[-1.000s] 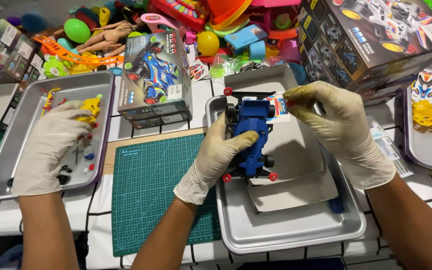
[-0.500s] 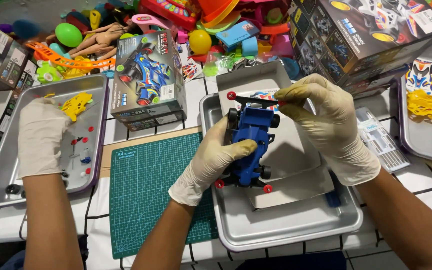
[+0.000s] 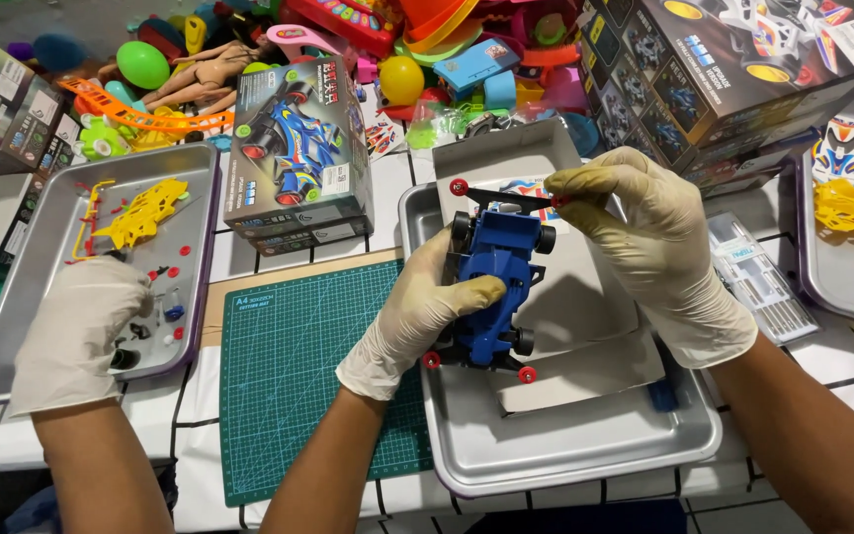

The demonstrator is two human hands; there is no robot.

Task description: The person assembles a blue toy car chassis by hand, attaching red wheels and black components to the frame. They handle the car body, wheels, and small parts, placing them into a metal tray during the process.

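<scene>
While both gloved hands meet over the steel tray (image 3: 565,450), the left hand (image 3: 427,311) clasps the blue toy racing car (image 3: 494,287) by its body — the right hand (image 3: 644,232) arches above, fingertips pinching the car's front bumper.

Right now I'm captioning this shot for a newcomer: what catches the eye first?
The blue toy car stands out, held over the middle metal tray by the left hand while the right hand pinches its front bumper. A co-worker's gloved hand rests on the left tray beside a yellow parts frame. Bright toys crowd the far edge.
</scene>
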